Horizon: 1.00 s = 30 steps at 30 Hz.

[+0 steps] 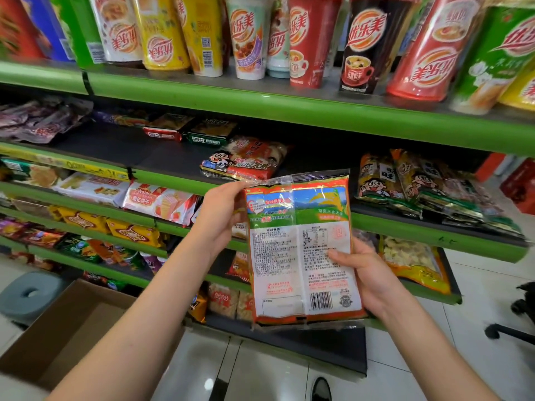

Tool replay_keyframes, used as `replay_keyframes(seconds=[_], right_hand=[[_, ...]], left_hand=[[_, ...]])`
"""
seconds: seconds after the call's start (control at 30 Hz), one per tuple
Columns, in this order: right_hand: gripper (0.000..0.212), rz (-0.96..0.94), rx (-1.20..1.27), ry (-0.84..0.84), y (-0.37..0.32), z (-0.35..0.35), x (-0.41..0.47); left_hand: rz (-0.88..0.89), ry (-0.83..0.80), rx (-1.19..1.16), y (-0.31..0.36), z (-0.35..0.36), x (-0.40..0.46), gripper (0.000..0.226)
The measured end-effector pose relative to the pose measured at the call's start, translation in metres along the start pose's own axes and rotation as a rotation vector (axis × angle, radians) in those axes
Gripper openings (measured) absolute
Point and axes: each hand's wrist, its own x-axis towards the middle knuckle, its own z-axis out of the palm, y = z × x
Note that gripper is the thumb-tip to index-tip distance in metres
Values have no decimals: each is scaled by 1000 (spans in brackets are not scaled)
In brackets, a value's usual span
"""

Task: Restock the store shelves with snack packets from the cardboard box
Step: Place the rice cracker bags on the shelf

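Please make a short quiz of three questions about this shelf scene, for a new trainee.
1. True or false: both hands hold the snack packet.
2. Which side of the packet faces the camera? A) the printed back with barcode B) the front with the cartoon face
3. Where is the cardboard box: lower left or lower right of the view?

Key:
1. True: the left hand grips its upper left edge, the right hand its lower right edge.
2. A
3. Lower left, on the floor.
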Motion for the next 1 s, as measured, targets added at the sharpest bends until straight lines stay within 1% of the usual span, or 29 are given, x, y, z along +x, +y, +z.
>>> replay_keyframes(seconds=[0.07, 0.17, 0.23, 0.3, 0.53, 0.63, 0.77, 1.0], right_hand=[[52, 7, 6, 8, 3, -2, 1], [48, -1, 31, -12, 6, 0, 1], [53, -12, 21, -19, 6, 3, 3], [57, -19, 3, 0, 6, 6, 6], [46, -21, 2, -24, 7, 9, 9], [48, -19, 14, -7, 6, 7, 10], [45, -19, 18, -11, 5, 9, 10], [48, -16, 14, -7, 2, 8, 9]], left_hand=[[6, 9, 61, 3, -2, 5, 20], [69, -12, 199, 6, -5, 10, 31], [93, 7, 234, 10, -4, 13, 31], [90, 22, 223, 12, -3, 15, 29], [93, 17, 217, 14, -8, 17, 28], [104, 12, 213, 15, -9, 17, 31], [105, 9, 207, 16, -8, 18, 33], [92, -6, 196, 14, -7, 19, 29]])
